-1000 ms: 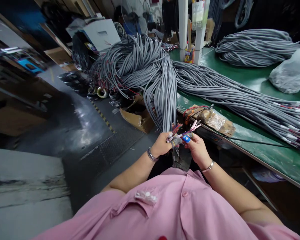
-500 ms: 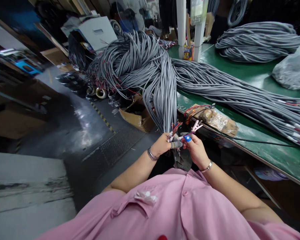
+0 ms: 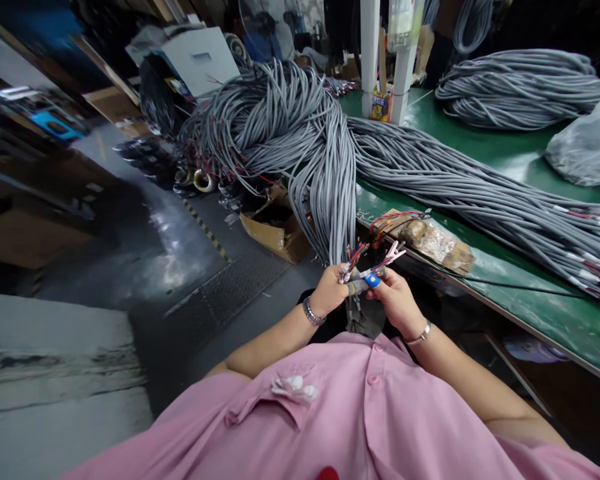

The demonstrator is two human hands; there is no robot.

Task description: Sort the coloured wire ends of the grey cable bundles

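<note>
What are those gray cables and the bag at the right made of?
The gray cables seem sheathed in smooth, satiny plastic or rubber, as soft highlights run along them. The bag looks like thin, glossy plastic: it is cloudy and crinkled.

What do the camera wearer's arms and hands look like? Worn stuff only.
Short pink sleeves, forearms bare below. Left hand: grey finger cover with a yellowish band; dark metal-link band on the wrist, watch or bracelet unclear. Right hand: blue thumb wrap with a pale spot; slim silvery band on the wrist.
</note>
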